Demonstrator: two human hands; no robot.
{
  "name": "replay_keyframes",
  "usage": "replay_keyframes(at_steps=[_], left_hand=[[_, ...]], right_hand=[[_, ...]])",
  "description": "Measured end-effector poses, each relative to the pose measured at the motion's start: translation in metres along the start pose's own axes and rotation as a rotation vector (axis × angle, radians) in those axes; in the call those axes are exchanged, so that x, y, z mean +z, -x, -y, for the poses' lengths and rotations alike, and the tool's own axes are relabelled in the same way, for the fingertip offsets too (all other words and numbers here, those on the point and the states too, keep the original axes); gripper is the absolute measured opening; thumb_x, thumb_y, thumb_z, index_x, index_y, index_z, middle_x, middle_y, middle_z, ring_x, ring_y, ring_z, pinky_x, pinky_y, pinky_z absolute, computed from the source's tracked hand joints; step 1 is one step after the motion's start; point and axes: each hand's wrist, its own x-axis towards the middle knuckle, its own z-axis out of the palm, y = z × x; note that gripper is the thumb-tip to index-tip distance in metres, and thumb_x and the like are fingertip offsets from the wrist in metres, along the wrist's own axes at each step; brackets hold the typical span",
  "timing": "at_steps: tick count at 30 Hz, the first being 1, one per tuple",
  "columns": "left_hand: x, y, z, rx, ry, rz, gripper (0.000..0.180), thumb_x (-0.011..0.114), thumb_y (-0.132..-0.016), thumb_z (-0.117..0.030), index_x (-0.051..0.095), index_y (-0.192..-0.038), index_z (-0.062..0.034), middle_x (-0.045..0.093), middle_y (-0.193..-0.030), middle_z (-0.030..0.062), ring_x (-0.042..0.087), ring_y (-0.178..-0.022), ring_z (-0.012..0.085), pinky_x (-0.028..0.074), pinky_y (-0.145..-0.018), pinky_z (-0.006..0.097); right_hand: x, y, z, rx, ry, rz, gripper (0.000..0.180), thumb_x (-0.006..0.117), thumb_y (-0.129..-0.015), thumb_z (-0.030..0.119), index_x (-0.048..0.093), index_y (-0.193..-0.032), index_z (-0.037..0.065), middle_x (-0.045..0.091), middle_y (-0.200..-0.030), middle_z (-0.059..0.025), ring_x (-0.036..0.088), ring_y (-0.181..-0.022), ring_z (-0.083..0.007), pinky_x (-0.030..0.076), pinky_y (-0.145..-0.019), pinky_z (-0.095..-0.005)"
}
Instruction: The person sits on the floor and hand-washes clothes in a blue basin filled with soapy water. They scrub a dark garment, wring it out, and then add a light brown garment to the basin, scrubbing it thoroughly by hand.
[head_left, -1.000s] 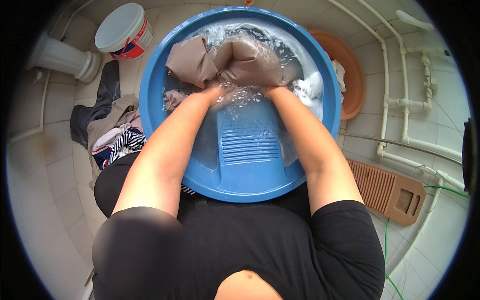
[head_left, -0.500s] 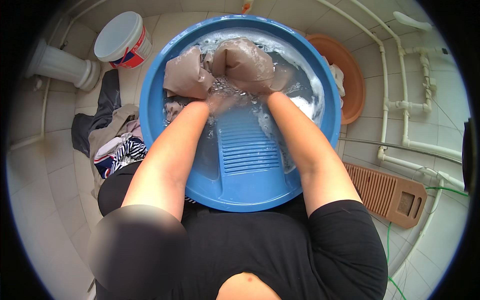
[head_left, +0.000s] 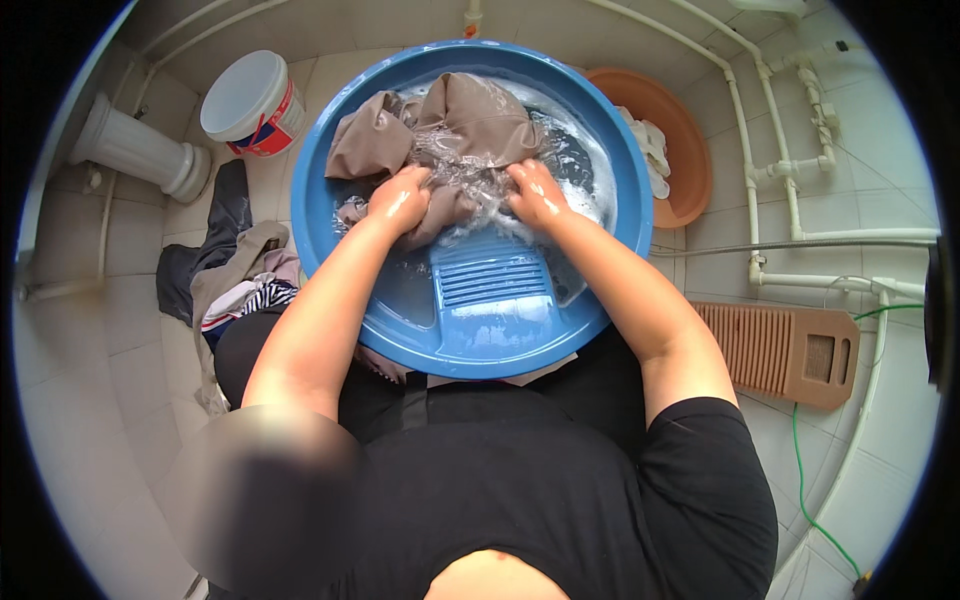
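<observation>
On the left, a heap of clothes (head_left: 240,265) lies nearer than a white bucket (head_left: 245,100). In the middle, a soaked taupe cloth (head_left: 480,120) bulges from sudsy water in the far part of a blue tub (head_left: 490,366), the left hand (head_left: 402,198) and right hand (head_left: 537,194) half-curled at its near folds, though splashing hides whether either grips it. On the right, an orange basin (head_left: 690,165) sits beyond a brown washboard (head_left: 775,352).
</observation>
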Motion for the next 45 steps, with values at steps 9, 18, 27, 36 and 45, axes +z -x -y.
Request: replay_keyframes(at_steps=[9,18,27,36,45], left_hand=[[0.007,0.074,-0.039,0.293,0.089,-0.026,0.046,0.058,-0.078,-0.031,0.052,-0.113,-0.0021,0.047,-0.124,0.021,0.04,-0.119,0.0373,0.032,-0.101,0.04],[0.014,0.085,-0.06,0.264,-0.317,0.235,0.046,0.045,-0.088,-0.034,0.041,-0.13,-0.0159,0.035,-0.137,0.0119,0.033,-0.124,0.0343,0.025,-0.099,0.055],[0.017,0.027,-0.03,-0.096,-0.262,0.279,0.049,0.035,-0.089,-0.041,0.038,-0.131,-0.0156,0.04,-0.134,0.0131,0.038,-0.122,0.0357,0.023,-0.101,0.055],[0.003,0.04,-0.014,-0.056,0.032,-0.201,0.031,0.053,-0.079,-0.025,0.058,-0.102,-0.0054,0.056,-0.111,0.0145,0.051,-0.107,0.0286,0.037,-0.093,0.04],[-0.024,0.101,-0.079,-0.436,2.071,0.54,0.088,0.034,-0.077,-0.074,0.04,-0.128,-0.0028,0.05,-0.121,0.021,0.046,-0.115,0.0345,0.035,-0.098,0.047]], right_hand=[[0.008,0.07,0.026,-0.166,-0.286,-0.174,0.034,0.05,-0.085,0.032,0.062,-0.08,0.0,0.058,-0.09,-0.0195,0.051,-0.091,-0.0371,0.039,-0.083,-0.0429],[0.005,0.073,0.038,-0.306,0.065,-0.074,0.025,0.057,-0.076,0.028,0.061,-0.086,0.005,0.055,-0.088,-0.0142,0.051,-0.088,-0.032,0.042,-0.079,-0.0427],[0.028,0.016,0.024,0.095,0.07,-0.143,0.053,0.053,-0.079,0.045,0.05,-0.118,0.009,0.041,-0.127,-0.019,0.034,-0.121,-0.0379,0.033,-0.097,-0.0457],[0.017,0.061,0.052,-0.225,-0.393,-0.052,0.031,0.049,-0.073,0.002,0.058,-0.102,0.004,0.061,-0.095,-0.0139,0.061,-0.081,-0.0265,0.048,-0.074,-0.035],[-0.037,0.076,0.128,0.113,-1.732,0.087,0.02,0.044,-0.081,0.004,0.054,-0.098,0.001,0.058,-0.088,-0.0062,0.055,-0.076,-0.0132,0.046,-0.07,-0.026]])
